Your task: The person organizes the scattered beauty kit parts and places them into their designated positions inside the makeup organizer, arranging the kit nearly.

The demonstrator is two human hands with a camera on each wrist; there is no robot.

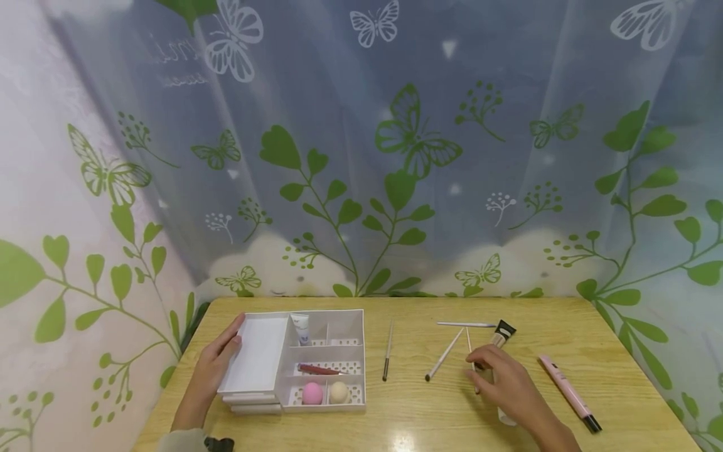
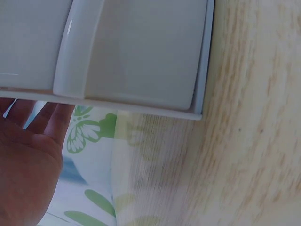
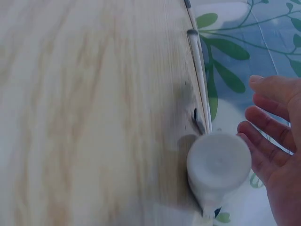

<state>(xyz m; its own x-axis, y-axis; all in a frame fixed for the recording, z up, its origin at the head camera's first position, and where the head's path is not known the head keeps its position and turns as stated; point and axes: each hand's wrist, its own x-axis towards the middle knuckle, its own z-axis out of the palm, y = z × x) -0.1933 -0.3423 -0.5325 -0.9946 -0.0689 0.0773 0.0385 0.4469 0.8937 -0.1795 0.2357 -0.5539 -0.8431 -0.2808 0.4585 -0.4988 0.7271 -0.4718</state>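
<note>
My left hand [image 1: 211,358] rests on the left side of a white organizer [image 1: 363,364]; in the left wrist view its fingers lie against the organizer's outer wall. The compartments hold a small white tube [image 1: 302,328], a dark red pen-like stick [image 1: 319,369], a pink ball-shaped sponge [image 1: 312,393] and a beige one [image 1: 339,393]. Over the table's right part, my right hand [image 1: 503,380] hovers with loosely bent fingers above a thin brush [image 1: 468,339]. The right wrist view shows nothing held, and a white round-ended container [image 3: 218,162] beside the fingers.
Three slender brushes [image 1: 444,355] [image 1: 388,351] [image 1: 465,324] lie on the wooden table [image 1: 418,408]. A black-ended beige item [image 1: 503,333] is partly hidden behind the right hand. Farther right lies a pink tube with a black end [image 1: 570,392]. A patterned curtain [image 1: 350,125] hangs behind the table.
</note>
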